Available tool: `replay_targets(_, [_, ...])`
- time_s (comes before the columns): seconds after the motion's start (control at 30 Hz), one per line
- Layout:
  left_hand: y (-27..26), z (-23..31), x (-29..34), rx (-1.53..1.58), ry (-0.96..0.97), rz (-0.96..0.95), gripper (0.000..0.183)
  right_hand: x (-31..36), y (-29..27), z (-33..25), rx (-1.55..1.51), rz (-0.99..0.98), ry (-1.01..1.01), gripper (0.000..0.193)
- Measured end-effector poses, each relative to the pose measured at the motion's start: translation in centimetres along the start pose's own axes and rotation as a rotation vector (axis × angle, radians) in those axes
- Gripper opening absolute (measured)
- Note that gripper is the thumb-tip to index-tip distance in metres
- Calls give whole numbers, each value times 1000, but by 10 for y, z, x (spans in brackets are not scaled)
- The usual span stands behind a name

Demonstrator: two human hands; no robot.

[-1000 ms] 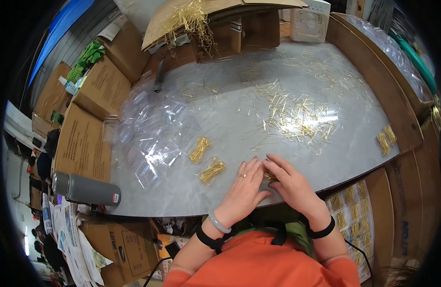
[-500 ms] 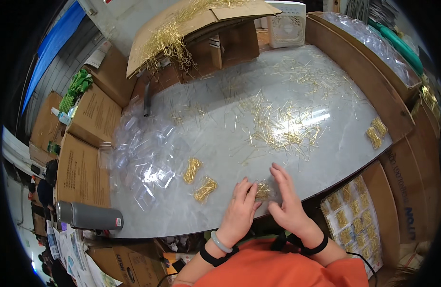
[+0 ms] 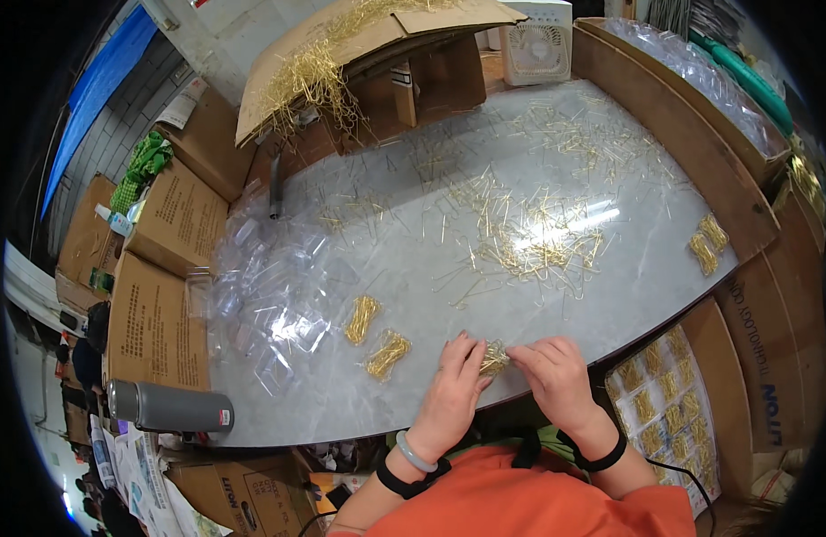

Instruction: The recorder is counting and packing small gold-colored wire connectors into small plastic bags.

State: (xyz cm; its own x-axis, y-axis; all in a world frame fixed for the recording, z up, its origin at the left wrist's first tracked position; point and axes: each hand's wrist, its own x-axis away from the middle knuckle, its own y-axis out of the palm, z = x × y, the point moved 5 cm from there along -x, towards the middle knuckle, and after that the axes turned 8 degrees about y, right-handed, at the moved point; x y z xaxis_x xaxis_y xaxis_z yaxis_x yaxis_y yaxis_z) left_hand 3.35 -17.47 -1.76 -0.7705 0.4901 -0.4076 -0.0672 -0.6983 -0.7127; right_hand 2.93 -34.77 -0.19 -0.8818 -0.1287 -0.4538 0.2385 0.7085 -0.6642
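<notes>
A small bundle of gold wire hooks [image 3: 494,359] lies at the table's near edge between my two hands, apparently in a clear plastic case. My left hand [image 3: 449,383] steadies its left side, fingers close together and thumb against the near corner. Along its right side, the fingertips of my right hand [image 3: 558,376] pinch the edge. Just left of my hands are two similar packs, a lower pack [image 3: 389,354] and an upper pack [image 3: 361,319]. Loose gold hooks [image 3: 538,237] are heaped beyond my hands.
Clear plastic cases [image 3: 274,295] pile up on the left by a grey bottle [image 3: 169,406]. A cardboard box [image 3: 449,80] strewn with hooks and a white fan [image 3: 536,49] stand at the back. Two packs [image 3: 708,243] lie far right; a carton of filled packs [image 3: 668,398] sits below.
My right hand has gone from spread fingers to a pinch on the bundle's right edge. My left hand has stayed nearly in place.
</notes>
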Motion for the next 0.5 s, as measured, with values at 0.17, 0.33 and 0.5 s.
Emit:
replay_targets(0.17, [1,3,0,-57,10,-7,53,-4,16,-5,-192,15,106,31])
replay_targets(0.33, [3,3,3,-89,-8,-1,53,10,10,-15,-244,58,232,54])
replay_targets(0.5, [8,0,4,-98,12,9,53,16,34,-26,-373,-104,211,71])
